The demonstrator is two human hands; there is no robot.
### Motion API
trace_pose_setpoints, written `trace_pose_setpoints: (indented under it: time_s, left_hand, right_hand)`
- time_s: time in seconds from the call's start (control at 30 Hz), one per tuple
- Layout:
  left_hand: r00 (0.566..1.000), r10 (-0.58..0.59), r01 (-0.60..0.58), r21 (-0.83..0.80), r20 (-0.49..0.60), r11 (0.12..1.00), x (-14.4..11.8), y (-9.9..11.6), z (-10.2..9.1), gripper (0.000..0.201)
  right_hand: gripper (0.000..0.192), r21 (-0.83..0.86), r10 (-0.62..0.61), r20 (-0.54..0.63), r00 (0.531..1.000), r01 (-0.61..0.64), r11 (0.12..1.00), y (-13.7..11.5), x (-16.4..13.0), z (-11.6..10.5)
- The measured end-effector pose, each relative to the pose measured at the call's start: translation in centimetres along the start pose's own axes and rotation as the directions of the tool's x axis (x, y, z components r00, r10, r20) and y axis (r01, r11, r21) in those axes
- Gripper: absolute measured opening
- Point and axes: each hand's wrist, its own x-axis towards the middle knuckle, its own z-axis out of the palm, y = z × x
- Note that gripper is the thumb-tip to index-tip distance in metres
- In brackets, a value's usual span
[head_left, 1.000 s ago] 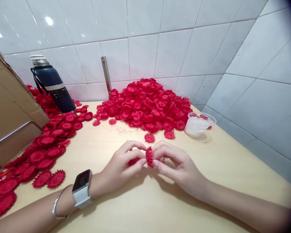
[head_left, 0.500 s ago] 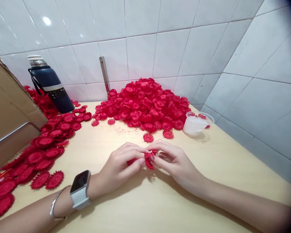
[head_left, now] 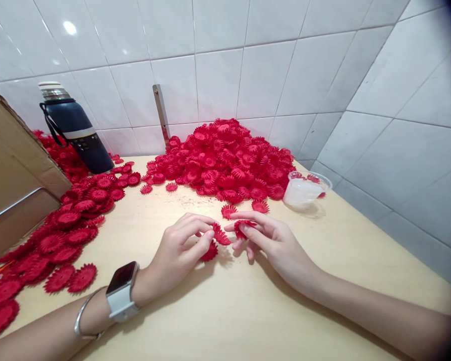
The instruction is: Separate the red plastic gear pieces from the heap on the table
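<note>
left hand (head_left: 180,245): one red disc (head_left: 221,235) pinched, another under it | right hand (head_left: 270,240): a disc (head_left: 244,226) pinched | advice: layers are best peeled slowly at the toothed rim, low over the tabletop (head_left: 225,311)

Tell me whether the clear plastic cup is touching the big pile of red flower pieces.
Touching. In the head view the clear plastic cup sits against the right edge of the big pile of red flower pieces, with red pieces meeting its rim and no tabletop between them.

- Red flowers (head_left: 225,155): matt, ridged, look like plastic.
- Table (head_left: 225,311): smooth pale wood finish.
- Wall tiles (head_left: 218,80): glossy white ceramic.
- Flask (head_left: 75,133): dark satin body, metal cap.
- Cup (head_left: 304,190): clear plastic.
- Box (head_left: 11,165): matt brown cardboard.
</note>
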Motion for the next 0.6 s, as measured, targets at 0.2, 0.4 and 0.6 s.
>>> trace_pose_setpoints:
  time_s: [0.2,0.4,0.6]
  left_hand:
    - [1.000,-0.008,0.008,0.001,-0.001,1.000,0.14,-0.05,0.05,0.016]
    - [1.000,-0.014,0.014,0.000,0.021,1.000,0.13,0.22,0.05,0.016]
    - [0.999,-0.027,0.027,0.000,0.017,1.000,0.17,0.25,-0.01,0.016]
  right_hand:
    - [0.026,-0.050,-0.007,0.056,0.998,0.010,0.999,0.21,0.08,-0.20]
    - [0.034,-0.125,-0.014,0.066,0.998,0.022,0.992,0.15,-0.24,-0.24]
    - [0.037,-0.044,0.058,0.041,0.997,-0.056,0.997,0.00,-0.39,-0.11]
